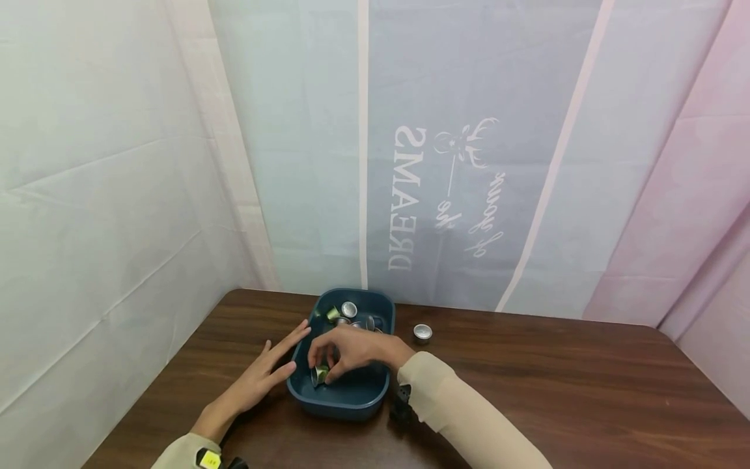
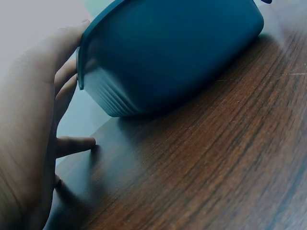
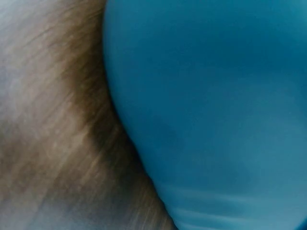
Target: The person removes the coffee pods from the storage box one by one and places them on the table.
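Observation:
A blue plastic bin (image 1: 337, 412) stands on the table with several coffee capsules inside, among them a silver capsule (image 1: 349, 309) and a green one (image 1: 333, 314) toward its far end. My right hand (image 1: 351, 346) reaches down into the bin, its thumb and fingers pinching a green coffee capsule (image 1: 321, 373) near the left wall. Against the bin's left rim rest the fingertips of my left hand (image 1: 258, 381), fingers spread and mostly straight. In the left wrist view that hand (image 2: 29, 120) touches the rim. The right wrist view shows only the bin's outer wall (image 3: 216, 120) and table.
One silver capsule (image 1: 422, 333) sits on the brown wooden table (image 1: 556, 384), right of the bin. A printed curtain (image 1: 316, 163) hangs behind the table's far edge, and pale fabric (image 1: 105, 228) lines the left side.

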`<state>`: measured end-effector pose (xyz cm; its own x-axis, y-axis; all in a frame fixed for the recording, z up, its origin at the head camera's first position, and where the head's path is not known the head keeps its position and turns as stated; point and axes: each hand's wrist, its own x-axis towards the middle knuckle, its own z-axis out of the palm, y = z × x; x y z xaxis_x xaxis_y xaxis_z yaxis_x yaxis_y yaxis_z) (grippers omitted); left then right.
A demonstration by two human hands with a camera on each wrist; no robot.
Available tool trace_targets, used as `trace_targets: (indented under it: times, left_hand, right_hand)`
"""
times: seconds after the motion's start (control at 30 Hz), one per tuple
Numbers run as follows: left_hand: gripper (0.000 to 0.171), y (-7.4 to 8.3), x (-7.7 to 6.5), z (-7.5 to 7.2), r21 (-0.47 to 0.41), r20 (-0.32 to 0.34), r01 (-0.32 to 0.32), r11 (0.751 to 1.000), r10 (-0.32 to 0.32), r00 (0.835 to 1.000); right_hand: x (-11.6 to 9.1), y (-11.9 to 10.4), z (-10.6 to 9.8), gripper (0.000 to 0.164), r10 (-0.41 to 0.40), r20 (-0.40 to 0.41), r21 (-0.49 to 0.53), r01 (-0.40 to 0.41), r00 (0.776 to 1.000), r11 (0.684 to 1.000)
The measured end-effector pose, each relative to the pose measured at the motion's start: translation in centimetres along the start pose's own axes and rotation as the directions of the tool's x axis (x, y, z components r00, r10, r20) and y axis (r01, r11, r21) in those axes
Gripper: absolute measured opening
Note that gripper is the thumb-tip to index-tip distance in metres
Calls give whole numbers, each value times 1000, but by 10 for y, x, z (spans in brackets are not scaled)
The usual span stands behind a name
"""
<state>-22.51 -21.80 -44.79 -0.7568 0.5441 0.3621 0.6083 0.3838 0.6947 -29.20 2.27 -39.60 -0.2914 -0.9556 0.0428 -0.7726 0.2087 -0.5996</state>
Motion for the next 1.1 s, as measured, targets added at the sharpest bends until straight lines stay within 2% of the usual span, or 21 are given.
trace_targets:
  times: [0.33, 1.1]
  left_hand:
    - [56, -2, 0, 1, 3, 0, -1, 1000, 1, 1000]
    - [55, -3, -1, 2, 7, -6, -6, 1000, 7, 1000]
  right_hand:
    - [0, 1, 1, 29, 17, 29, -7, -16, 999, 1000]
    - [-1, 0, -2, 24, 1, 1, -22, -1, 1000, 1000]
